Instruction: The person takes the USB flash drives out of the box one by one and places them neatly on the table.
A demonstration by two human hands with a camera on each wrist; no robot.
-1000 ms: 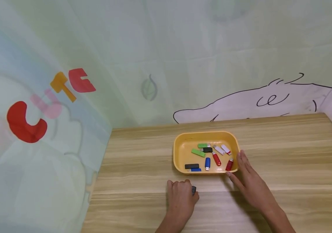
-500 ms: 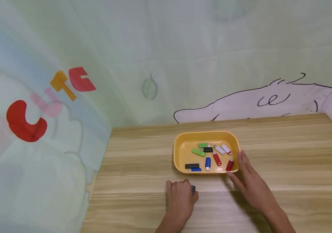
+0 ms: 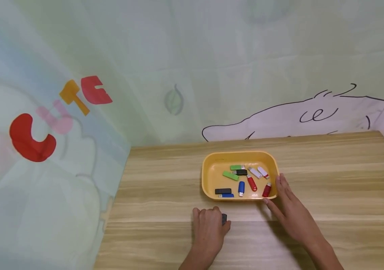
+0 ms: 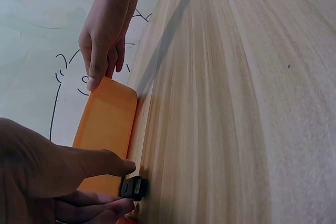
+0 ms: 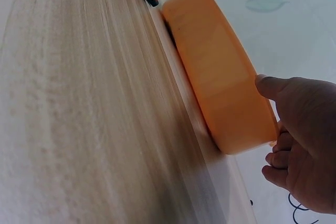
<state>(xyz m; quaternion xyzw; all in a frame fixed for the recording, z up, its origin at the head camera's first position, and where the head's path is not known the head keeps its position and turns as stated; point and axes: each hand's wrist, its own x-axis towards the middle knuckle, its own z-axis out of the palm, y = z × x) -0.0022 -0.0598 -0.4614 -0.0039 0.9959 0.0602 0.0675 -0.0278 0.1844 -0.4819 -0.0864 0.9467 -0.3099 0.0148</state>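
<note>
My left hand is low over the table in front of the tray, pinching a dark USB stick between thumb and fingers. The left wrist view shows the black USB stick close to the table surface, with the thumb above and fingers below it. Most of it is hidden from the head view. At the front right corner of a yellow plastic tray, my right hand holds the rim, thumb at the front and fingers along the right side. Several USB sticks lie inside, among them a blue one and a red one.
The tray stands upright on a wood-grain table. Behind the table's back edge hangs a printed curtain, which continues down the left side. Green, white and black USB sticks lie loose on the tray floor.
</note>
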